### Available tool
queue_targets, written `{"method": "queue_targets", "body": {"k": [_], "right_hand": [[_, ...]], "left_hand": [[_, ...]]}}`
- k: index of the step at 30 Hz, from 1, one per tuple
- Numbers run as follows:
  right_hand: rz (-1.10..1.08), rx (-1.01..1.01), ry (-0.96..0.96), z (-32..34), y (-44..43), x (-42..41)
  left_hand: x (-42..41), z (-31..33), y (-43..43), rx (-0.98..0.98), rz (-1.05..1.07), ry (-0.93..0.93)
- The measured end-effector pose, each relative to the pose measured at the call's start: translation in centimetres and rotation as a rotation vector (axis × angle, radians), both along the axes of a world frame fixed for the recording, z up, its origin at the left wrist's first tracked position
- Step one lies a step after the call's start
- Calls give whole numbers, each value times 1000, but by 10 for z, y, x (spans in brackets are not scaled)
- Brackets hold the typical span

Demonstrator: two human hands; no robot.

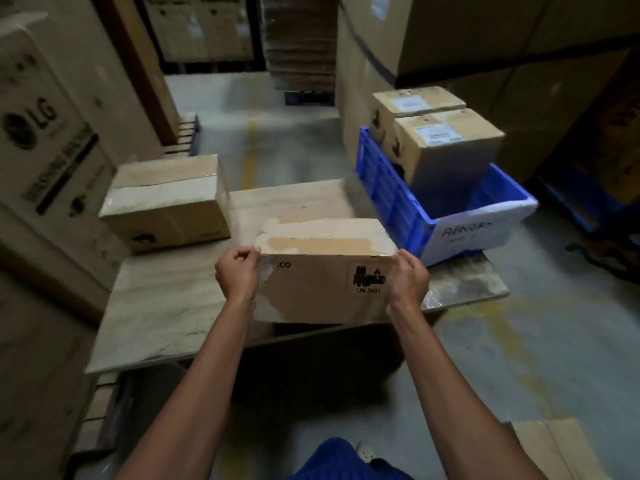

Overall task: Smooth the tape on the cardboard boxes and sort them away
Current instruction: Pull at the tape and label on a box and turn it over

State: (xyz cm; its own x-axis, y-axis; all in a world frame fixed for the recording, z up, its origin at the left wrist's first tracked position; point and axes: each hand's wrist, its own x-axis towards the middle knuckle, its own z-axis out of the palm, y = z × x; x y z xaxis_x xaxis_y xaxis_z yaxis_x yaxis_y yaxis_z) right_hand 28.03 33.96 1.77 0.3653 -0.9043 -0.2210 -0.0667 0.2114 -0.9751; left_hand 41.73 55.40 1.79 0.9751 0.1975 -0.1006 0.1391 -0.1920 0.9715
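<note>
Near box (311,289) sits on the wooden board (166,306), front centre. Left hand (237,271) is at its upper left corner, right hand (408,275) at its upper right. Second box (166,206) is on the board, rear left. Plastic crate (391,199) is at the board's right rear. Inside it, front crate box (446,150) touches rear crate box (412,102) behind it. LG carton (41,140) stands left of the board.
</note>
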Motion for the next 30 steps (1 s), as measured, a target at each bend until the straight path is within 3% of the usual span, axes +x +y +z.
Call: {"method": "queue_targets", "body": {"k": [7,13,22,27,30], "right_hand": [[132,22,27,-14,-26,36],[269,76,94,-47,-25,52],[372,11,185,-59,-17,97],[515,-340,374,-60,-12,121],[572,-700,613,-63,3,133]], "left_hand": [[1,-25,4,-42,58,-5],[22,-48,7,37,94,64],[53,-74,28,200,-47,78],[78,-75,35,315,-121,-11],[93,-80,42,562,-284,-196]]}}
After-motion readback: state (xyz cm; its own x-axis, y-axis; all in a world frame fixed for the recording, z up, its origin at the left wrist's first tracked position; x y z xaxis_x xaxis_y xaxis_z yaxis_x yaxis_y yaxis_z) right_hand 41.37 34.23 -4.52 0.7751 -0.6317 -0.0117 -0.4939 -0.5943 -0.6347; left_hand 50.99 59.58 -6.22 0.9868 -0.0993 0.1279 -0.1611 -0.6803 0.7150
